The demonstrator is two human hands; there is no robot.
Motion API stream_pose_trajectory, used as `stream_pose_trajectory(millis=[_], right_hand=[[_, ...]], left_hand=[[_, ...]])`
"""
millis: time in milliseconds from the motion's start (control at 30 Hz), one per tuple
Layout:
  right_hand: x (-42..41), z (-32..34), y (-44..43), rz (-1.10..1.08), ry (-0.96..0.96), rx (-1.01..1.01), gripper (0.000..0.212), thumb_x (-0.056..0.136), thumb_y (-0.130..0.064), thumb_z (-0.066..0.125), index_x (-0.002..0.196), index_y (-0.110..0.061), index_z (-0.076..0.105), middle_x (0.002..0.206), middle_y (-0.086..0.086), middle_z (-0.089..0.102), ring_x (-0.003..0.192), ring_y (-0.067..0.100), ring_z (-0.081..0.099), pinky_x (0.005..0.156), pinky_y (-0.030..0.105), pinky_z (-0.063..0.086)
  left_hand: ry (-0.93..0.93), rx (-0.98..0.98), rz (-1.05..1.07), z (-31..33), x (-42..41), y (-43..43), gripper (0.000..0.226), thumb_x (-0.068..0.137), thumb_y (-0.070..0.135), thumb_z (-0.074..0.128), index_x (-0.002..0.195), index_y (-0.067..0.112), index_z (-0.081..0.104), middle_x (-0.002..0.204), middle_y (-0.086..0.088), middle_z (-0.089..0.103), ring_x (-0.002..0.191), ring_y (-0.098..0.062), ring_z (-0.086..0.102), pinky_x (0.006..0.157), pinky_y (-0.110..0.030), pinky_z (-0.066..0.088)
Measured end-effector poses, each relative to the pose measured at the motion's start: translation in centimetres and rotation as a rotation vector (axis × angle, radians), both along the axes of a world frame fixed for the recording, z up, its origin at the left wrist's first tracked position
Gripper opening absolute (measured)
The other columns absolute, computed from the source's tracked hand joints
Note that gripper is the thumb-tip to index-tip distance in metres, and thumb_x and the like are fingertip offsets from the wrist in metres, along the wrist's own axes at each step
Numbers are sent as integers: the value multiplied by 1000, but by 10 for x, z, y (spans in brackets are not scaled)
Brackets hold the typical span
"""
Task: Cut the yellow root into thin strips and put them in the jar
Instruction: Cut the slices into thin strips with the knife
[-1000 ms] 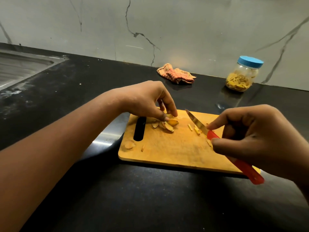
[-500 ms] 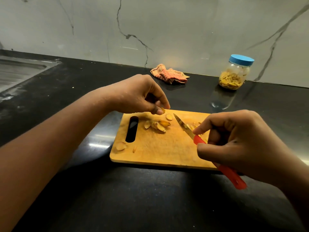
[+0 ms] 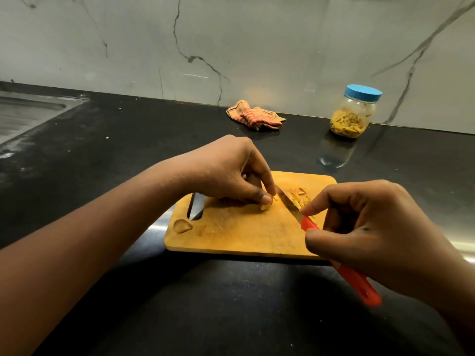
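On the wooden cutting board (image 3: 244, 235) my left hand (image 3: 231, 173) pinches a small yellow root slice (image 3: 264, 206) against the wood with thumb and fingertips. My right hand (image 3: 372, 227) grips a red-handled knife (image 3: 341, 268), and its blade (image 3: 288, 204) lies just right of the slice, tip near my left fingers. Cut yellow strips (image 3: 299, 195) lie behind the blade. One loose slice (image 3: 182, 225) sits at the board's near left corner. The jar (image 3: 353, 113) with a blue lid stands at the back right, partly filled with yellow strips.
A striped orange cloth (image 3: 257, 115) lies by the marble wall behind the board. A steel sink (image 3: 23, 114) is at the far left of the black counter (image 3: 128, 140). The board has a handle slot (image 3: 196, 205) at its left end.
My left hand came down from above the board and now presses a slice onto it. The knife blade moved in beside my left fingertips. The view shifted slightly.
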State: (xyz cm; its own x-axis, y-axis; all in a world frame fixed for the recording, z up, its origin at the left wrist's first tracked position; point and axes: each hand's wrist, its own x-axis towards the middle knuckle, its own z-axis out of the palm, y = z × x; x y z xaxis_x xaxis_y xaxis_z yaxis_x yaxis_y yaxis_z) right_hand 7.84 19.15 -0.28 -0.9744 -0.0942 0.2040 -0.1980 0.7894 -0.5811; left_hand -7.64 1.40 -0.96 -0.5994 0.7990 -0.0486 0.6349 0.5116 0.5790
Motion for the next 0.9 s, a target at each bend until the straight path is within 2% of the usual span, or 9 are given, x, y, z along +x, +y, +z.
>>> stream_pose_trajectory(millis=[100,200,300,367,433,633,767,833,900], right_hand=[[0,0,-1,-10,-18,-3,21,60,-31,74,81,-27,71,57,0,66,49,16,62,51,42,55],[1,0,-3,-17,-23,-1,21,59,-32,74,79,-27,71,57,-2,67,49,14,62,52,41,55],[3,-1,-6,-12,-40,7,22,59,-35,73,80,-28,71,57,-4,66,50,12,61,51,35,54],[3,-1,-8,-8,-59,11,24,59,-38,72,81,-28,71,59,-5,66,51,11,61,50,31,53],[3,-2,-8,-5,-75,18,27,59,-41,71,82,-29,71,62,-5,66,52,9,61,49,28,52],[3,-1,-7,10,-91,22,27,59,-42,71,83,-29,70,63,-6,67,53,8,62,48,23,51],[3,0,-8,30,-90,27,29,58,-43,70,84,-30,70,61,-7,67,52,9,62,45,24,51],[3,0,-8,41,-87,29,29,59,-43,69,84,-30,70,62,-6,67,52,10,62,45,27,52],[3,0,-8,51,-84,35,27,60,-43,69,84,-30,71,61,-7,66,52,9,62,44,23,50]], left_hand=[[16,0,34,-2,-2,-1,19,78,35,78,95,29,79,86,17,70,82,-4,65,61,-10,51],[-37,12,11,-1,-5,-3,22,75,37,79,95,30,79,87,15,70,79,1,64,61,-9,50],[-81,-9,-48,0,-7,-8,33,66,48,76,96,35,78,93,16,72,90,0,63,73,-18,55],[-77,-23,-70,-1,-8,-9,37,62,53,75,95,36,78,99,17,72,98,-5,63,85,-32,57],[-55,-8,-80,-3,-8,-9,36,62,55,76,92,35,79,99,14,72,100,-10,64,85,-42,56],[-22,51,-67,-5,-8,-7,33,60,54,76,83,31,79,91,15,72,94,-4,65,78,-27,53],[-36,26,-81,-2,-8,-9,33,59,55,77,84,33,79,93,15,73,99,-6,66,88,-38,56],[-39,11,-90,-2,-7,-9,31,60,53,77,84,34,79,93,18,73,100,-5,65,89,-41,56],[-33,13,-88,-3,-7,-7,29,60,53,78,83,35,79,93,18,72,99,-4,65,88,-41,56]])
